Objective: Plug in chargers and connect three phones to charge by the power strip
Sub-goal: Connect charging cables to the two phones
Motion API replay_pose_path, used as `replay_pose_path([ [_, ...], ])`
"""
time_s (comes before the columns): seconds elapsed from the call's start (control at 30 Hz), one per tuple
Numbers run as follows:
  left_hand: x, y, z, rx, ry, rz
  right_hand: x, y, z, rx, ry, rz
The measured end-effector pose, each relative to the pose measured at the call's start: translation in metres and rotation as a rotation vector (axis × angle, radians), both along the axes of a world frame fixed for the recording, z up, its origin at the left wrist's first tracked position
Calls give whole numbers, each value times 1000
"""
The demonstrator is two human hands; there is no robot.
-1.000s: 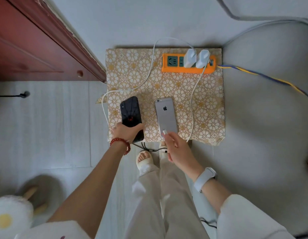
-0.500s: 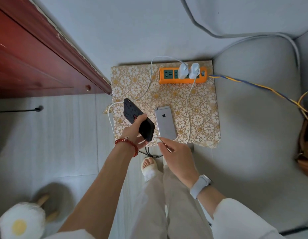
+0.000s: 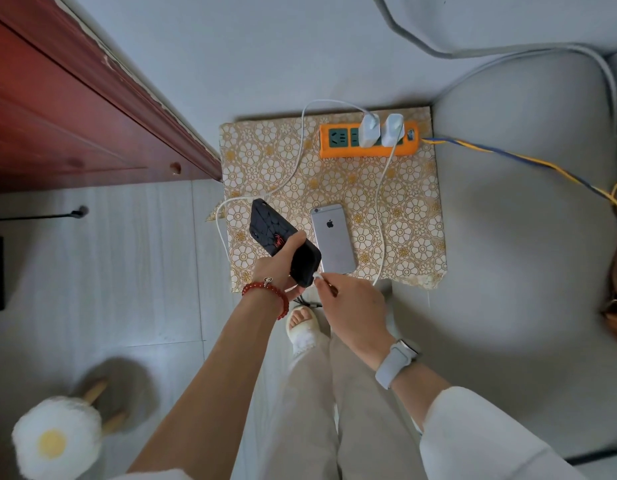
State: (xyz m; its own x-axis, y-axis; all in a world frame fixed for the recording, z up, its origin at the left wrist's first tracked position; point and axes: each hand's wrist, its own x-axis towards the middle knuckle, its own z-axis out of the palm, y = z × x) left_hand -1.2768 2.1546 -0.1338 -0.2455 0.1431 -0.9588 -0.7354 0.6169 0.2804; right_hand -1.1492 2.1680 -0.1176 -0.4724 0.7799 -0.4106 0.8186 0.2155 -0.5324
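Gripping the black phone (image 3: 283, 242), the left hand (image 3: 277, 271) is clamping its fingers around the case, tilting it above the patterned mat (image 3: 265, 157). The right hand (image 3: 352, 306) is pinching a white cable plug (image 3: 316, 276) at its lower end. The silver phone (image 3: 333, 239) is lying face down beside it, the orange power strip (image 3: 369, 143) sitting farther right with two white chargers (image 3: 381, 129) plugged in.

The black phone (image 3: 283, 244) wears a matt, rubbery-looking case with a raised web pattern, while the silver phone (image 3: 333, 239) beside it, at its 3 o'clock, shows a smooth brushed-metal back. The table (image 3: 265, 161) is covered in a floral-printed sheet with a slight sheen, frayed at the 5 o'clock corner. The power strip (image 3: 369, 139) is glossy orange plastic; the chargers (image 3: 381, 130) are smooth white plastic. At 10 o'clock, the cabinet (image 3: 75, 109) is polished reddish wood.
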Motion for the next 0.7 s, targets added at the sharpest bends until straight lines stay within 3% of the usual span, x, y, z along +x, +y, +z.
replay_pose_path([
  [0.17,11,-7,-1,-62,58,-39,2,-3,-4,47,-64,81],
  [0.53,31,-2,-8,-103,33,-87,20,-5,-10,-32,-118,6],
  [0.6,30,2,-12,-96,17,-130,21,5,-12,-118,-124,39],
  [0.7,33,8,-16,-85,33,-183,29,30,-14,-445,-68,5],
])
